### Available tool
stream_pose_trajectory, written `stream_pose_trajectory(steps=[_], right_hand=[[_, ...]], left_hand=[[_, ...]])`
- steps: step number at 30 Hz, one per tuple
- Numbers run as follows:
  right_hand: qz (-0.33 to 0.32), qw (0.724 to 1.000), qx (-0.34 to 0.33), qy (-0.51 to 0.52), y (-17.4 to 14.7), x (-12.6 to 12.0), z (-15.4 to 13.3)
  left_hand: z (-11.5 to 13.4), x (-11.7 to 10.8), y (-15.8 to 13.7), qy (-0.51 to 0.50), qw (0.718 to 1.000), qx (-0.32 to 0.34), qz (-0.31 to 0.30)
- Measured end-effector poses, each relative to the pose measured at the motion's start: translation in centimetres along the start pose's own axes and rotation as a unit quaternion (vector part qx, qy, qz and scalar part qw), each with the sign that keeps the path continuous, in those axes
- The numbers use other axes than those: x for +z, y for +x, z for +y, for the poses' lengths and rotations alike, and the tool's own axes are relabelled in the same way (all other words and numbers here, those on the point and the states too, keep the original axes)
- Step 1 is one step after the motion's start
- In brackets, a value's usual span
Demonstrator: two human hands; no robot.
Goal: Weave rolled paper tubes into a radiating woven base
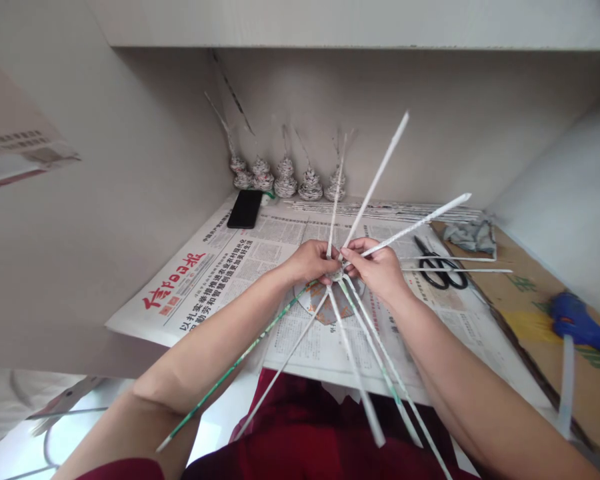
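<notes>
Several rolled paper sticks (380, 177) spread out like spokes from a small woven centre (336, 270) between my hands. My left hand (313, 260) pinches the left side of this centre, thumb and fingers closed. From the right, my right hand (375, 265) grips a stick close to the centre with thumb and forefinger. Some spokes point up and away; others, one of them a green-patterned stick (240, 357), reach down over my lap. Below the centre lies a round grey piece with orange marks (325, 308), partly covered by the spokes. My fingers hide much of the weave.
Newspaper (250, 267) covers the table. Behind stand several woven paper gourds (286, 179), a black phone (245, 209) and a row of paper sticks (395, 212). Scissors (440, 268), a crumpled grey cloth (467, 235), cardboard (525, 320) and a blue glue gun (583, 323) are at right.
</notes>
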State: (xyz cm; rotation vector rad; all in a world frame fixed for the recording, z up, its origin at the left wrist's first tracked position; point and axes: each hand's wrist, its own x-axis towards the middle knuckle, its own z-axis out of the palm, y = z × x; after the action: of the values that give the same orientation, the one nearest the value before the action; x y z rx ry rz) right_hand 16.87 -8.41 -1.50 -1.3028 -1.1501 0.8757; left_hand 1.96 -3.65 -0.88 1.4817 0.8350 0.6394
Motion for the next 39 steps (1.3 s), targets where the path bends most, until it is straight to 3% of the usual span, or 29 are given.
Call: stream_pose_trajectory(steps=[4, 9, 13, 27, 33, 39], right_hand=[[-0.042, 0.999, 0.023, -0.01, 0.1, -0.7, -0.4], [-0.031, 0.989, -0.066, -0.128, 0.0, -0.9, -0.3], [-0.054, 0.983, -0.089, -0.152, -0.1, -0.9, 0.0], [-0.018, 0.971, -0.101, -0.216, 0.4, -0.9, 1.6], [-0.011, 0.953, -0.123, -0.276, 0.1, -0.8, 1.4], [0.011, 0.955, -0.134, -0.263, 0.1, -0.9, 1.3]], left_hand=[[0.0, -0.1, 0.1, -0.016, 1.0, -0.018, 0.011], [0.1, -0.6, 0.2, 0.004, 1.0, -0.014, 0.023], [0.0, -0.9, 0.3, -0.004, 1.0, -0.017, 0.022], [-0.4, -1.0, 0.6, -0.011, 0.999, -0.039, 0.016], [-0.2, -1.0, 0.5, -0.004, 0.999, -0.041, 0.025], [-0.4, -1.1, 0.7, -0.07, 0.996, -0.059, -0.015]])
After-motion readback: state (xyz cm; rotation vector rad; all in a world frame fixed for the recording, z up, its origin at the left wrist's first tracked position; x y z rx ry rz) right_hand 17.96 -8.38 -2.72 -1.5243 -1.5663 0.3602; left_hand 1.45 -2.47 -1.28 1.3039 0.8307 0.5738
